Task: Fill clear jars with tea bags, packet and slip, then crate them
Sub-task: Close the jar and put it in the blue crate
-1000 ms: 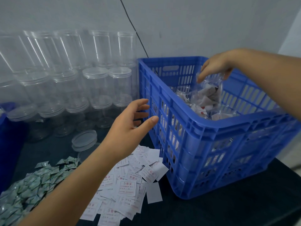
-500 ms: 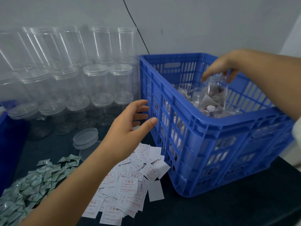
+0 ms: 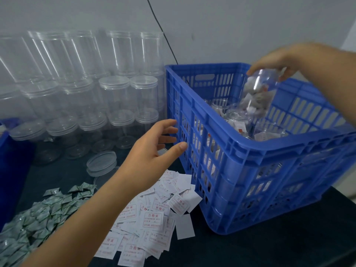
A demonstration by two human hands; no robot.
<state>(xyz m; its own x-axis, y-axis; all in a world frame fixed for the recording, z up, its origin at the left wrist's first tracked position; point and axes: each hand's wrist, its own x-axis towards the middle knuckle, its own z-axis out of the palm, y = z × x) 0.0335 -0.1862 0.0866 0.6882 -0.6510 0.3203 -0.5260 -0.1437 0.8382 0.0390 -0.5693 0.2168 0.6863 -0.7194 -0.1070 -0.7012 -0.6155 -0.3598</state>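
Right hand [image 3: 273,61] has a filled jar [image 3: 256,95] pinched by its top end, fingers [image 3: 252,69] curled around it, and it hangs tilted over the inside of the blue crate [image 3: 248,149], above the jars already sitting in there [image 3: 267,132]. You can see the greyish tea bags [image 3: 258,99] bunched up through the clear wall. Can't tell if there's a lid on it, the hand covers that end.

Left hand [image 3: 154,149] is empty, fingers spread loosely open, hovering just beside the crate's slotted left wall and above the dark tabletop [image 3: 269,247]. Under that arm there's a messy heap of white slips with red print [image 3: 152,220], touching the crate's front corner. Further left is a pile of small greenish packets [image 3: 34,224]. A couple of loose clear lids [image 3: 101,164] sit stacked between the packets and the wall of empty lidded jars [image 3: 113,97] stacked against the back wall.
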